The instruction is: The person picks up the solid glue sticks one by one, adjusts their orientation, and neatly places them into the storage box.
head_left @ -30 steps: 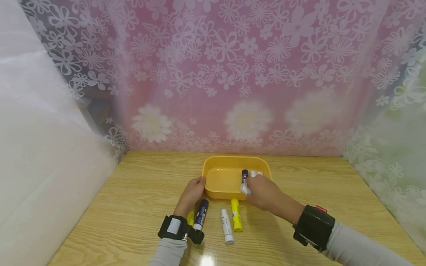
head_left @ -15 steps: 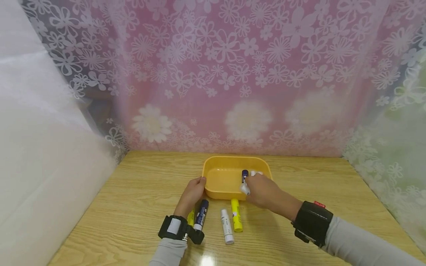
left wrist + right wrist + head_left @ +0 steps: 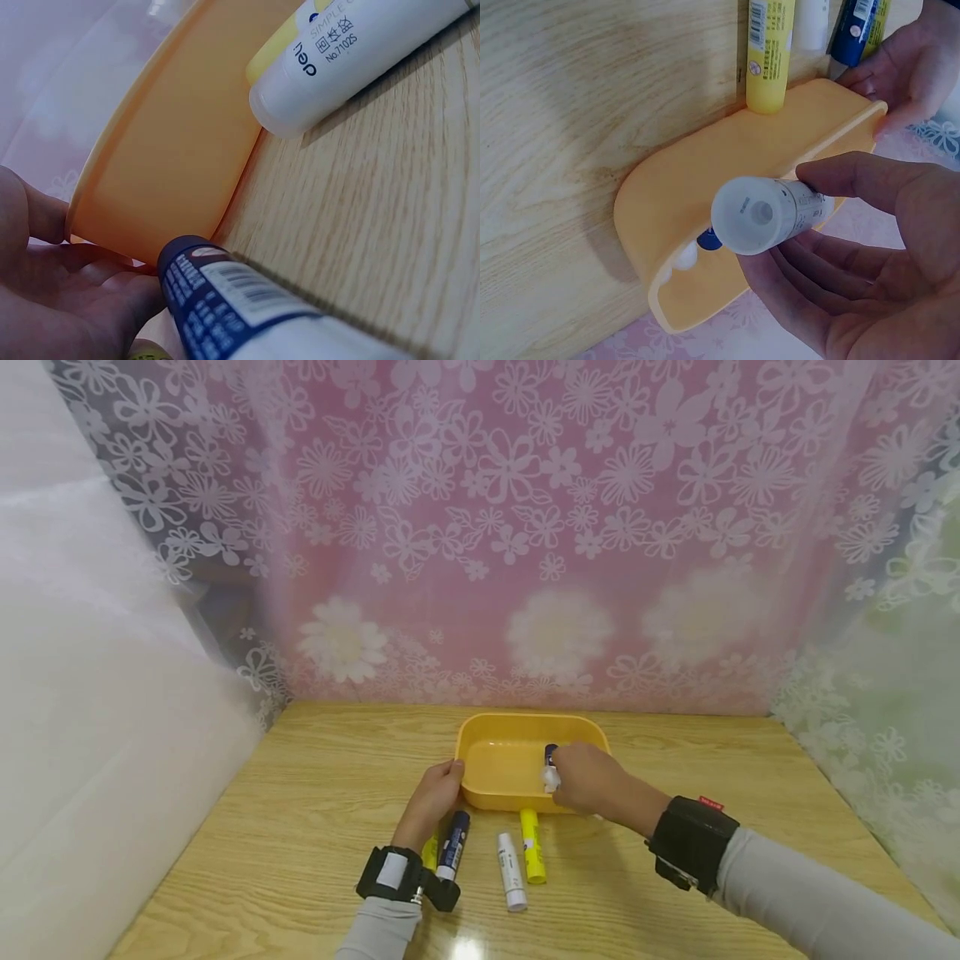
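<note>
My left hand [image 3: 435, 797] grips the left end of a yellow-orange plastic bin [image 3: 498, 800], thumb at its rim and fingers against the outer wall. Over the bin's right part, my right hand [image 3: 592, 781] holds a white glue stick [image 3: 757, 214] between thumb and fingers, its hollow end toward the wrist camera. Inside the bin lie a dark blue glue stick [image 3: 551, 753] and white rounded ends [image 3: 684, 256], partly hidden by the hand in the head view.
In front of the bin, a yellow glue stick [image 3: 533, 847] and a white one [image 3: 512, 872] lie on the wooden table [image 3: 315, 827]. Beside the left wrist are a dark blue glue stick [image 3: 453, 843] and another yellow one [image 3: 430, 852]. A pink flowered curtain [image 3: 450, 527] hangs behind.
The right hand has shifted slightly left with the white glue stick, and its forearm has moved left. It now covers the white ends in the bin. The left hand has stayed still.
</note>
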`<state>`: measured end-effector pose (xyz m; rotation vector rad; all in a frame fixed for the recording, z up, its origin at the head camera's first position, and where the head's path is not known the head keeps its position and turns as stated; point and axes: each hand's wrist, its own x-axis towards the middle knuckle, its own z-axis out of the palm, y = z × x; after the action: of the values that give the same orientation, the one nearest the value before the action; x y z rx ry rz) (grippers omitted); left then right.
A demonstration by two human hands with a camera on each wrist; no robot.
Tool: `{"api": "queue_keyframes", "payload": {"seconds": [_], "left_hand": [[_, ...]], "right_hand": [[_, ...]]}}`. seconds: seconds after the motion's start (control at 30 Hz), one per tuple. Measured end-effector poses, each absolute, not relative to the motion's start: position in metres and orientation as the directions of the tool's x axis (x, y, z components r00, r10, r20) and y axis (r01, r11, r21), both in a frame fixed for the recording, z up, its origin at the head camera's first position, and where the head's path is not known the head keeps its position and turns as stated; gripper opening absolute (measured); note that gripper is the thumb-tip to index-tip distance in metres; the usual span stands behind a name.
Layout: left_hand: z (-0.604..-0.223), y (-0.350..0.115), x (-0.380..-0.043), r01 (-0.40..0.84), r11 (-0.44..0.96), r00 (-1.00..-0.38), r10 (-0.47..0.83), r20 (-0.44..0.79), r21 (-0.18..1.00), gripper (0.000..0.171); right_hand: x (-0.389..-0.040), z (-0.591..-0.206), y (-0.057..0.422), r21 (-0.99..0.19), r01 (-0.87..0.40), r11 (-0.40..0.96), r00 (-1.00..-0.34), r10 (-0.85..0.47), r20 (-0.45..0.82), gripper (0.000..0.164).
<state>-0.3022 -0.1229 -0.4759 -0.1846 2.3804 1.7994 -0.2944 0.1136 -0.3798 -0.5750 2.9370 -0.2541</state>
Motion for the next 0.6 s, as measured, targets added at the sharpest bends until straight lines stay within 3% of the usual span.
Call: {"api": "queue_keyframes", "payload": {"seconds": [0.1, 0.6], "left_hand": [[-0.476, -0.123, -0.302, -0.189, 0.276, -0.981, -0.009, -0.194, 0.942, 0.050], [-0.477, -0.124, -0.303, -0.155, 0.266, -0.986, 0.012, -0.164, 0.951, 0.050]], "right_hand": [[-0.298, -0.378, 0.113, -0.216, -0.369, 0.904, -0.915, -0.394, -0.086, 0.023], [-0.312, -0.366, 0.101, -0.221, -0.336, 0.916, -0.926, -0.364, -0.101, 0.014]]}}
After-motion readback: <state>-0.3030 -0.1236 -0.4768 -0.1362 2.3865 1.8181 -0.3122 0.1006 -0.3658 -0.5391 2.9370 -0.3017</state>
